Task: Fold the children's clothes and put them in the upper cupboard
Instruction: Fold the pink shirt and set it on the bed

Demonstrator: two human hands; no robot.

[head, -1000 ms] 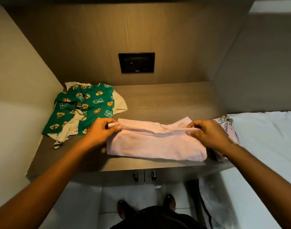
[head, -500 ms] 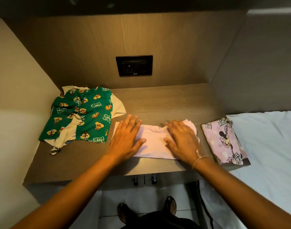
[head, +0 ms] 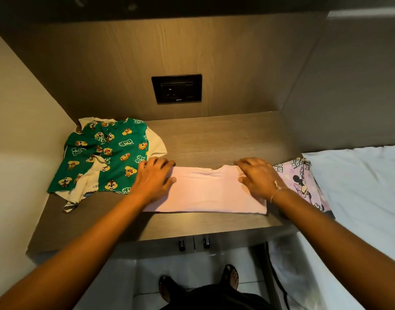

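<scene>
A plain pale pink garment [head: 206, 193] lies folded into a flat band on the wooden counter [head: 214, 139]. My left hand [head: 152, 179] lies flat on its left end with fingers spread. My right hand [head: 258, 176] presses flat on its right end. A green cartoon-print garment [head: 107, 155] lies unfolded at the left of the counter. A folded pink Minnie-print garment [head: 304, 182] sits at the counter's right edge, partly behind my right wrist.
A black wall socket [head: 176, 88] is set in the wooden back panel. Cupboard doors with two small handles [head: 193, 243] sit under the counter. A white bed [head: 362, 198] adjoins on the right. My feet [head: 198, 285] stand on a pale tiled floor.
One second ago both hands pinched the pink garment's upper edge. They then folded it and laid flat near its middle. Now they have slid apart to its two ends.
</scene>
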